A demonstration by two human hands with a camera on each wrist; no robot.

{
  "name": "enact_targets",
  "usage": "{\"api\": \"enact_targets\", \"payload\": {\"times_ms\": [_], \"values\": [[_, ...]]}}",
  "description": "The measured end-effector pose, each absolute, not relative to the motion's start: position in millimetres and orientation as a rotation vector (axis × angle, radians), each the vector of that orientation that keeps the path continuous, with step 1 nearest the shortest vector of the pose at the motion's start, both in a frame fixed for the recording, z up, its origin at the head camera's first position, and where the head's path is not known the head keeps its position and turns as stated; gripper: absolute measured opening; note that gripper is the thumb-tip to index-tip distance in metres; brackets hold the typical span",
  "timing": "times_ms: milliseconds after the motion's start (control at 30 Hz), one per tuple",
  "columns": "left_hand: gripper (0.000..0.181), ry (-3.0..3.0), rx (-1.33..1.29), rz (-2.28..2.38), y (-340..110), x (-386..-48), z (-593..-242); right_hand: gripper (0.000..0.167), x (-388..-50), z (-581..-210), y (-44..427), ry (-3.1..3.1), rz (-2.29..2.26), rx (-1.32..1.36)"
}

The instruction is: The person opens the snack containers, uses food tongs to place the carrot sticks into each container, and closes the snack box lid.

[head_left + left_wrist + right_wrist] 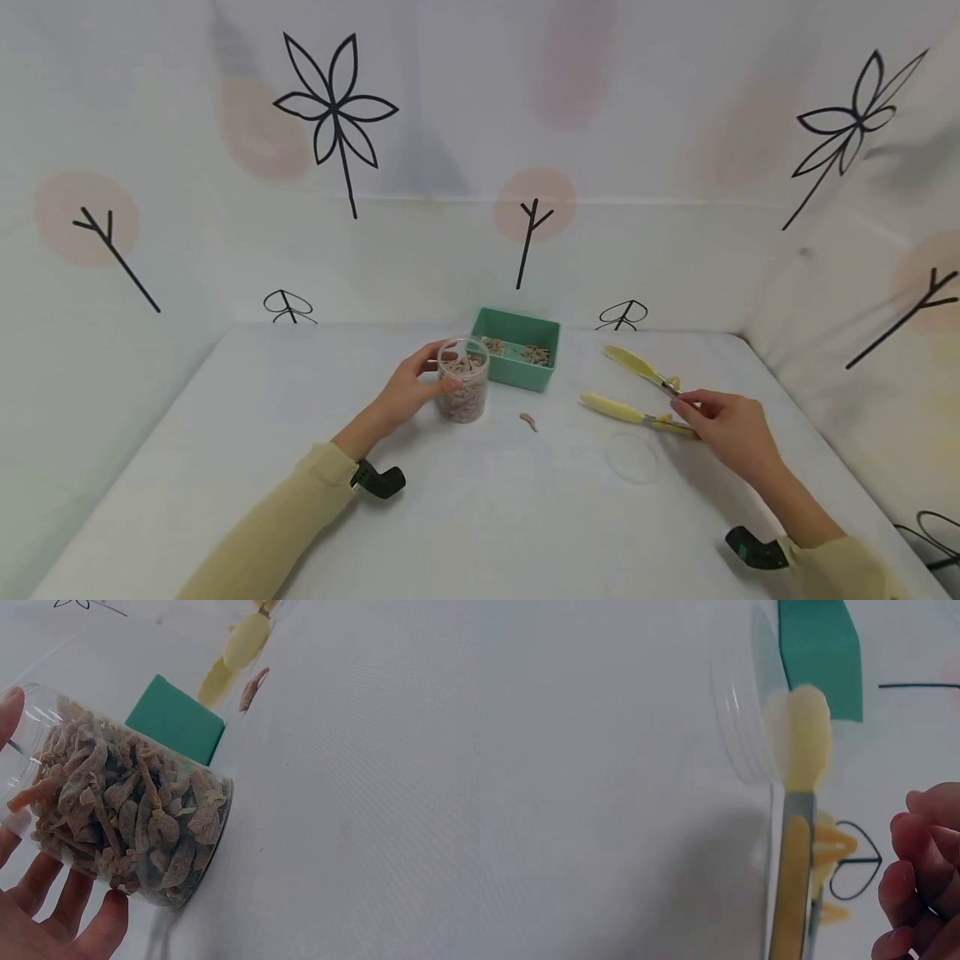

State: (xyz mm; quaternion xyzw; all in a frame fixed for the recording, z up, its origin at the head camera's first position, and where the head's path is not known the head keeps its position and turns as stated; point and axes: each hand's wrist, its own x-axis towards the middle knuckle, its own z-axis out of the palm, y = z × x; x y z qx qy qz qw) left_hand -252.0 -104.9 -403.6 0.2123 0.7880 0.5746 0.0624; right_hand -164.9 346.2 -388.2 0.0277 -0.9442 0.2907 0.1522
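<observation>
My left hand (408,387) grips a clear jar (135,802) packed with wrinkled, greyish-brown dried pieces, fingers and thumb curled round its side. The jar is uncapped and stands by a green rectangular box (517,379), which has small heaps of similar pieces inside. My right hand (735,429) is above the handle end of yellow-tipped metal tongs (615,408), whose arms lie spread on the table. In the right wrist view its fingers (900,885) are loosely curled, apart from the tongs. One loose brown piece (528,422) lies between jar and tongs.
A round clear lid (632,457) lies on the white table (480,517), in front of the tongs. White cloth walls (450,258) with printed leaves and twigs enclose the table's back and sides.
</observation>
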Motion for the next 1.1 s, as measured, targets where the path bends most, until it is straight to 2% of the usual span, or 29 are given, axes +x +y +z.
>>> {"api": "enact_targets", "payload": {"times_ms": [167,467,633,833,1100], "values": [[0.064,2.377,0.645,1.739,-105,-253,-404,0.022,-159,-398,326,-2.76,1.007,0.16],[0.066,2.369,0.637,1.75,-106,-250,-404,0.055,-152,-418,316,-2.846,1.015,0.411],[0.066,2.36,0.651,1.756,-105,-251,-403,0.064,-148,-418,314,-2.877,1.011,0.491],[0.066,2.34,0.632,1.766,-102,-251,-404,0.067,-144,-419,313,-2.849,0.992,0.638],[0.064,2.344,0.628,1.776,-104,-251,-406,0.065,-146,-422,313,-2.823,1.058,0.667]]}}
